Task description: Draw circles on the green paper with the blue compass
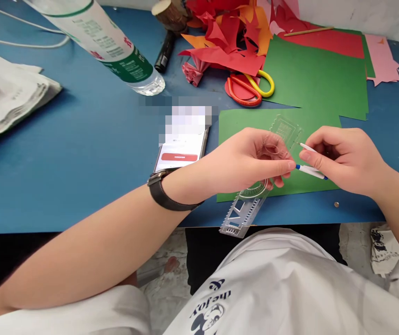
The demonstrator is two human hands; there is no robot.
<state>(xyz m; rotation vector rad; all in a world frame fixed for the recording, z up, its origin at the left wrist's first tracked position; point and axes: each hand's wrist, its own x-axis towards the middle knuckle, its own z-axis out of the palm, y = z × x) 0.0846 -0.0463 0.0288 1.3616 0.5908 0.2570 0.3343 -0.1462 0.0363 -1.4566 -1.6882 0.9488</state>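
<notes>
A clear plastic stencil ruler (243, 214) with cut-out shapes slants through my left hand (255, 156). My left fingers are closed around its middle and hide part of it. The left thumb tip also meets the blue end of a white-and-blue pen piece (309, 170). My right hand (346, 156) is closed on a slim white pen (307, 147), its thin tip pointing left at the ruler's upper part. The pen piece lies below it, under the right thumb; whether both belong to one pen I cannot tell. Both hands are over a green paper sheet (234, 125).
Ahead lie scissors (265, 86) with red and yellow handles, red and orange paper scraps (223, 37) and more green sheets (318, 70). A lit phone (182, 149) is beside my left wrist. A water bottle (116, 51), black marker (165, 51) and papers (11, 93) are leftward.
</notes>
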